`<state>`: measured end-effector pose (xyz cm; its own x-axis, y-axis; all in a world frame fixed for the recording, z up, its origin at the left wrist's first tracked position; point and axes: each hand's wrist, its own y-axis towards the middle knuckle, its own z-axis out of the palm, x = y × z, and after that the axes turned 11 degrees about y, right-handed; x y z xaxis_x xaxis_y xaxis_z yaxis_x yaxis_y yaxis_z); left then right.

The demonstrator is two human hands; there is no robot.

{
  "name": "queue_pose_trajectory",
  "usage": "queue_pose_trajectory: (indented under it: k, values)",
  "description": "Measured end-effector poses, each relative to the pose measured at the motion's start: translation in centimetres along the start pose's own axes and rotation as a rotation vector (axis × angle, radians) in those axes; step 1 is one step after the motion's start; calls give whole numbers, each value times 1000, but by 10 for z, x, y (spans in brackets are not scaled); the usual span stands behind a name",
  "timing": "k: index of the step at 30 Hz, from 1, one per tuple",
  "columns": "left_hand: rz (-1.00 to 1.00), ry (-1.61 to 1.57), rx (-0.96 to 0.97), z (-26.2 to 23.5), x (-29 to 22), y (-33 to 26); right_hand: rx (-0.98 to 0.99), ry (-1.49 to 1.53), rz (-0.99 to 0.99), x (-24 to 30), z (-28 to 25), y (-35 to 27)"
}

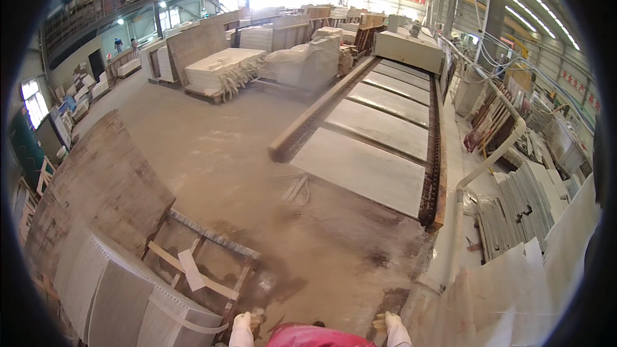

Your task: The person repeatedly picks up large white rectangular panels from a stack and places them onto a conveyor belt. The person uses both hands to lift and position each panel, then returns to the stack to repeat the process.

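My left hand, in a pale glove, hangs at the lower edge beside the wooden rack with slabs. Its fingers are loosely bent and apart, and nothing shows in them. On the other side of my red apron is my right hand, also pale-gloved, its loosely bent fingers turned inward. No held thing is visible there either. Both hands are small in view, above the wet floor. Ahead, a large pale stone slab lies flat on a long conveyor, with several more slabs in a row behind it.
Upright slabs and a big brown board lean at the lower left, beside a wooden frame. Broken slabs stand at the right behind a pipe. Farther off are a slab stack and a boxy machine.
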<state>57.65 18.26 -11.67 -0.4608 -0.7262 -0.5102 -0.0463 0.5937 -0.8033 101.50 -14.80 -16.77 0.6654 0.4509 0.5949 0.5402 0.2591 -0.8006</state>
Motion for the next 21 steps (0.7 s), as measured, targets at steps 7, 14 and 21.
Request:
queue_pose_trajectory:
  k: [7, 14, 21]
  values:
    - [-338, 7, 53, -78, 132, 24, -26, -128, -2, 41, 89, -44]
    - [-317, -126, 10, -99, 169, -4, 143, -276, 3, 54, 150, -91]
    - [-217, -142, 26, -115, 162, -10, 125, -362, -17, 37, 166, -109]
